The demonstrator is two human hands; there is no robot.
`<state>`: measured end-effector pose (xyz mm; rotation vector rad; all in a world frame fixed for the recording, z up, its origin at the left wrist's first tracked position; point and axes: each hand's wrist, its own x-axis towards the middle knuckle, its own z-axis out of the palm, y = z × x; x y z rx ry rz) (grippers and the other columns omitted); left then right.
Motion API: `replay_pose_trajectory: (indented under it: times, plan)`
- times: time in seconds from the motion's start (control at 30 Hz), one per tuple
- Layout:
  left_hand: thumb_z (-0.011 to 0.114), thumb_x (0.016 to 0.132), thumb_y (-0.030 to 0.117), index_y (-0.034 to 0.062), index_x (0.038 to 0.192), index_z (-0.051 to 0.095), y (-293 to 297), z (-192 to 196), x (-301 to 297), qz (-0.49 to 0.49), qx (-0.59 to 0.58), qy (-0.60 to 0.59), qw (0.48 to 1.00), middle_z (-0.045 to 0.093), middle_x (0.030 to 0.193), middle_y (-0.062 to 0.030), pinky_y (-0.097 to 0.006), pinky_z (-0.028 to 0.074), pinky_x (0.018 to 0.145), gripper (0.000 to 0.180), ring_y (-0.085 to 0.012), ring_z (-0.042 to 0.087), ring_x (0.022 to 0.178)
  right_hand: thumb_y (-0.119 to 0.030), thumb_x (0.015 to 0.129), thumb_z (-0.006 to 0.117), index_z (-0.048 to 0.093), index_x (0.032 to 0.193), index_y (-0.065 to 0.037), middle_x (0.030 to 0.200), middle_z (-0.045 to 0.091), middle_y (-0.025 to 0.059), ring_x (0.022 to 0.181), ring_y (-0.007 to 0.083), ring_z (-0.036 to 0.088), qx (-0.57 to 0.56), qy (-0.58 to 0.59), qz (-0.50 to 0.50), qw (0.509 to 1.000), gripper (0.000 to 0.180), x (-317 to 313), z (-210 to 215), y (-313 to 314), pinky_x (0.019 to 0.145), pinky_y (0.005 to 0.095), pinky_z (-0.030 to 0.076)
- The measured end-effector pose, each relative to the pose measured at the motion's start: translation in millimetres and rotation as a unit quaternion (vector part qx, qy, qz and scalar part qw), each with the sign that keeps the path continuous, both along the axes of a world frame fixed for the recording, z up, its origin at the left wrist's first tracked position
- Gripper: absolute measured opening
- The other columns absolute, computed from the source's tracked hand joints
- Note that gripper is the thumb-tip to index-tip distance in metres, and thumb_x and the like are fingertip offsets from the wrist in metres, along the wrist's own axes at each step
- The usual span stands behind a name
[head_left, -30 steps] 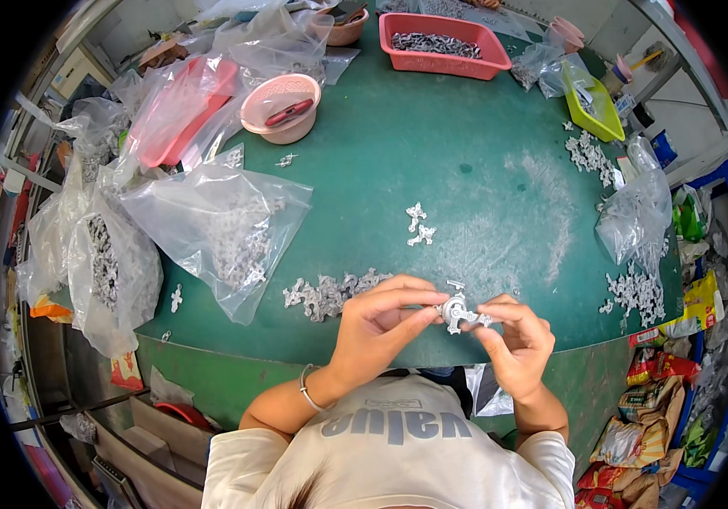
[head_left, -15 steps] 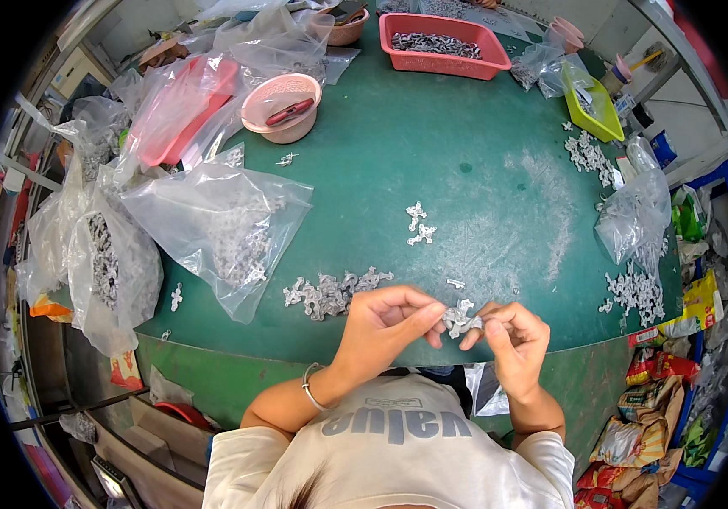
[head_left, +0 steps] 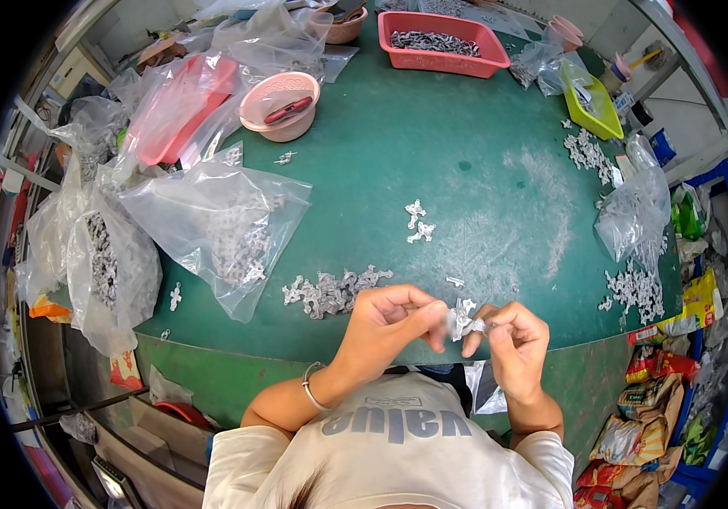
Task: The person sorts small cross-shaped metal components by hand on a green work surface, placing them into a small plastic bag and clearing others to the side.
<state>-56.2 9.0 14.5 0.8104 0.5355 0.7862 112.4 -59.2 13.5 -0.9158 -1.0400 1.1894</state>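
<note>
Over the near edge of the green table, my left hand (head_left: 393,328) and my right hand (head_left: 510,339) face each other, fingers pinched. Between them is a small silvery metal part (head_left: 463,320) with an irregular, branched shape, gripped from both sides. Exactly how its pieces join is too small to make out. Just left of my left hand lies a pile of similar metal parts (head_left: 327,293). Ahead of my hands, a small straight metal piece (head_left: 454,281) rests on the tabletop. Farther off are a couple of loose branched parts (head_left: 419,222).
Clear plastic bags of parts (head_left: 232,229) cover the left side. A pink bowl (head_left: 303,127) holds a red-handled tool. At the back stands a red tray (head_left: 488,66) of parts; a yellow-green tray (head_left: 610,127) is at right, with heaps of parts (head_left: 638,293) along that edge.
The metal part between my fingers has turned slightly and looks more upright. Both hands stay in nearly the same place.
</note>
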Motion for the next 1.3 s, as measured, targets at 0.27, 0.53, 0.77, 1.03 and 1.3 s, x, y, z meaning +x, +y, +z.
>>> replay_pose_trajectory:
  times: [0.27,0.53,0.77,1.03,1.3]
  plan:
    - [0.055,0.085,0.009,-0.0032,0.081,0.058,-0.8,2.1,-0.5,-0.022,-0.027,-0.013,0.999,0.060,0.071,-0.0068,-0.023,0.047,0.061,0.013,-0.0107,0.057,0.062,-0.007,0.085,0.054,0.050,0.084,0.004,0.078,0.058,0.0153,0.067,0.0178,0.059,0.008,0.029,0.016,0.999,0.013,-1.2,5.8,-2.7,0.062,0.0289,0.046]
    - [0.056,0.082,0.008,-0.0026,0.078,0.058,15.3,-32.8,-25.6,0.088,0.176,0.247,0.949,0.059,0.067,-0.0079,-0.025,0.046,0.054,0.012,-0.0151,0.056,0.055,-0.008,0.082,0.056,0.061,0.086,0.000,0.077,0.064,0.0065,0.069,0.0117,0.058,-0.104,-0.186,-0.019,0.977,0.010,16.2,-36.4,30.1,0.064,0.0253,0.044]
    - [0.063,0.071,0.007,0.0005,0.074,0.058,41.4,-66.7,-49.6,0.091,0.472,0.572,0.665,0.052,0.076,-0.0111,-0.037,0.042,0.065,0.009,-0.0300,0.051,0.074,-0.003,0.074,0.060,0.061,0.092,-0.002,0.092,0.058,0.0085,0.084,0.0258,0.053,0.083,-0.539,-0.156,0.823,0.018,25.3,-112.9,112.4,0.074,0.0319,0.042]
    - [0.062,0.071,0.004,0.0033,0.090,0.057,38.5,-63.6,-42.1,0.090,0.499,0.568,0.648,0.051,0.089,-0.0121,-0.037,0.042,0.069,0.019,-0.0303,0.050,0.079,-0.002,0.072,0.062,0.059,0.077,0.001,0.076,0.058,0.0103,0.073,0.0277,0.053,0.070,-0.555,-0.120,0.820,0.007,28.3,-108.6,111.1,0.070,0.0339,0.041]
    - [0.060,0.074,-0.002,0.0014,0.108,0.054,30.5,-30.0,-14.1,0.077,0.340,0.322,0.880,0.053,0.102,-0.0114,-0.029,0.047,0.075,0.034,-0.0211,0.055,0.090,-0.005,0.080,0.061,0.059,0.079,0.002,0.074,0.059,0.0009,0.071,0.0063,0.051,-0.088,-0.166,-0.118,0.975,0.008,7.7,-50.3,57.7,0.065,0.0209,0.041]
